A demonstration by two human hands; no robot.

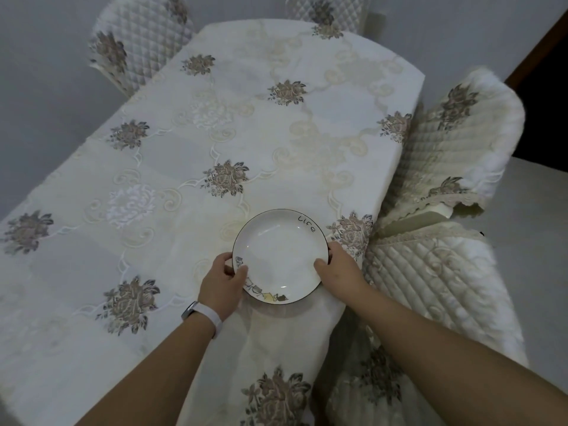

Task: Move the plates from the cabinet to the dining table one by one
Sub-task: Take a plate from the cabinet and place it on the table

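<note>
A white plate (278, 253) with a dark rim, the word "Life" and small drawings on its edge lies at the near right corner of the dining table (215, 133), which is covered by a cream floral cloth. My left hand (222, 284) grips the plate's left rim, thumb on top. On the opposite rim my right hand (336, 265) holds it, thumb over the edge. Whether the plate fully rests on the cloth or is just above it is unclear. No cabinet is in view.
A quilted, cream-covered chair (445, 186) stands tight against the table's right side, close to my right hand. Two more covered chairs, one at the far left (135, 47) and one at the far end (325, 10), stand beyond. A white band is on my left wrist.
</note>
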